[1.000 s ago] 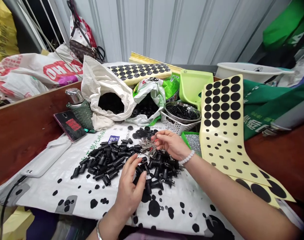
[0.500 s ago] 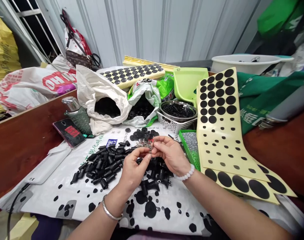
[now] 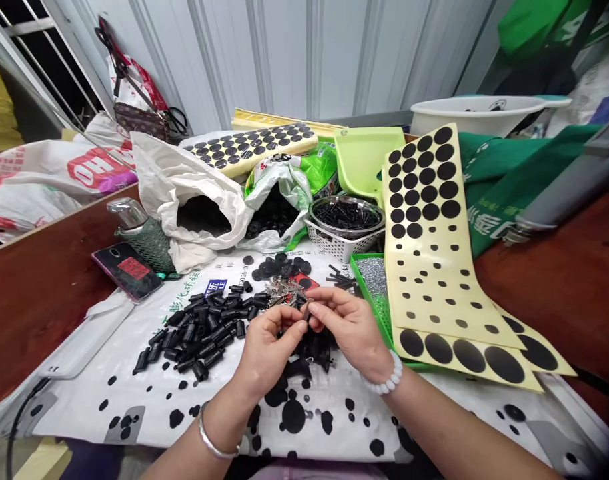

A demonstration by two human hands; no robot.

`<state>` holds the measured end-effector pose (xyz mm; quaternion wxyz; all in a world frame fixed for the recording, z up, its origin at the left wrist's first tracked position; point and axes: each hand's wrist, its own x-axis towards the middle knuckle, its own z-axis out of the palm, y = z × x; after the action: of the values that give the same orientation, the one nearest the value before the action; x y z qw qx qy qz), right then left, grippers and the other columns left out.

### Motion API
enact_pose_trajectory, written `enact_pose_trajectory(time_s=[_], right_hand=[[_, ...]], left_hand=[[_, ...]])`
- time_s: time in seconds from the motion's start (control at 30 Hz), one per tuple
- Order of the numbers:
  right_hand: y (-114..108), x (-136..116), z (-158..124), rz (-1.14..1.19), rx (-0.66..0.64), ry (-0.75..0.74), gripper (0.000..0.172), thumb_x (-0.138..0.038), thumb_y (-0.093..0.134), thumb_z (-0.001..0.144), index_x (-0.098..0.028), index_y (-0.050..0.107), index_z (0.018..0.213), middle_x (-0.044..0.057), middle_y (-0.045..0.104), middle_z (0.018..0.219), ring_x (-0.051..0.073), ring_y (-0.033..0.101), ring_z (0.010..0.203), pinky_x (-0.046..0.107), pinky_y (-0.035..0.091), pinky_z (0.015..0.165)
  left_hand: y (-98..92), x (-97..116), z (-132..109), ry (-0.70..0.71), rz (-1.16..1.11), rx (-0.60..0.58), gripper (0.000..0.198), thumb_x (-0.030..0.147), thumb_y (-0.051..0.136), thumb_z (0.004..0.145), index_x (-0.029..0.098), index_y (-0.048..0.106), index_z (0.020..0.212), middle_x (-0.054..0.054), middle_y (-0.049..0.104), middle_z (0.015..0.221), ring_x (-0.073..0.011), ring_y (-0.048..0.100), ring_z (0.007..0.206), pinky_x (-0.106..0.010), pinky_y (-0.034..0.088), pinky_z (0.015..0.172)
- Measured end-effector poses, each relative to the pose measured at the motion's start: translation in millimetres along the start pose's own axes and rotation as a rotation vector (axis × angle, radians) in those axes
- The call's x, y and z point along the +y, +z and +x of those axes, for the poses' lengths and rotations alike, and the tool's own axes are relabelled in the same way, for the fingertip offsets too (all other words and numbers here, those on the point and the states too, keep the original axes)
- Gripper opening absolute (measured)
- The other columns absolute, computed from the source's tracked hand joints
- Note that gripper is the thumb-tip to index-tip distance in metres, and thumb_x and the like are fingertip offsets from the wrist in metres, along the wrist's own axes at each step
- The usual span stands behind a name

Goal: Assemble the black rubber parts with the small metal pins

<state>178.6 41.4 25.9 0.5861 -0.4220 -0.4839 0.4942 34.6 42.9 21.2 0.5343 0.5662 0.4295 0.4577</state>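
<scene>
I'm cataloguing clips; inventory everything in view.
small piece: one, dark, centre
cylindrical parts: dozens, black, left
metal pieces: many, silvery, behind small piece
discs: many, black, behind metal pieces
smartphone: one, dark, left
flask: one, silver topped, behind smartphone
open bags: two, whitish, back
basket: one, white, right of bags
bowl: one, transparent, over basket
tray: one, green, right
dustpan: one, light green, back
dotted sheets: several, yellow, right
basin: one, white, back right
handbag: one, brown, back left
left grip: one, silver bangle, centre
right grip: one, white bracelet, centre

The black tubes (image 3: 189, 333) look like shiny plastic. The silver bits (image 3: 285, 289) look like metal, the yellow sheet (image 3: 427, 299) like smooth paper.
</scene>
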Motion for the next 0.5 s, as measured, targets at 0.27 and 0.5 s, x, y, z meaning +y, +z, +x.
enact_pose_trajectory(time_s=[0.27,0.5], right_hand=[[-10.7,6.7,-21.7,-0.708,-0.079,-0.799,0.035,-0.011,0.054,0.08,-0.015,0.054,0.115,0.012,0.065,0.1,0.02,0.061,0.086,0.036,0.053,0.072],[-14.7,13.3,-24.1,-1.019,-0.098,-1.062,0.029,-0.005,0.05,0.081,-0.011,0.056,0.109,0.013,0.068,0.084,0.02,0.061,0.073,0.035,0.052,0.061]], left_hand=[[1.4,8.2,-8.0,-0.365,-0.605,-0.077,0.016,0.022,0.072,0.067,0.012,0.062,0.072,-0.001,0.063,0.068,-0.0084,0.056,0.061,-0.021,0.046,0.063],[9.9,3.8,-16.5,-0.281,-0.395,-0.052,0.015,0.026,0.069,0.071,0.012,0.066,0.076,-0.002,0.064,0.072,-0.0089,0.055,0.065,-0.022,0.046,0.068]])
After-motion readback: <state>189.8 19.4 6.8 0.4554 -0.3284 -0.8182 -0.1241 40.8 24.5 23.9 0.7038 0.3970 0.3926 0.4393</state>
